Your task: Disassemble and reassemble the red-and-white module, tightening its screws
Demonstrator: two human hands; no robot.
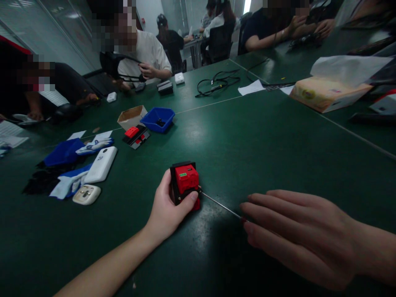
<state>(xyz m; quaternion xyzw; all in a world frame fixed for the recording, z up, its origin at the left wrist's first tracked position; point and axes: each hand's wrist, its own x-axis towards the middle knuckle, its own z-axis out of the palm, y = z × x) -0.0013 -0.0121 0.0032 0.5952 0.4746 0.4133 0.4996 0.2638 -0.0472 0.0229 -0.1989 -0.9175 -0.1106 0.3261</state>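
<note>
Low in the head view, my left hand (168, 206) is closed around a small red and black device (187, 178), its thumb pressed on the near side. From the right, my right hand (306, 235) pinches a screwdriver (221, 205) between thumb and fingers. Its thin metal shaft slants up to the left, and the tip meets the device's right edge beside my left thumb. Most of the screwdriver's handle is hidden by my fingers. A screw at the tip is too small to make out.
A blue tray (158, 119) with small dark parts, a cardboard box (132, 117) and another red and black piece (136, 136) lie beyond. Gloves (71, 181), a white case (101, 165) and a tissue box (328, 94) rest on the table. Other people sit around it.
</note>
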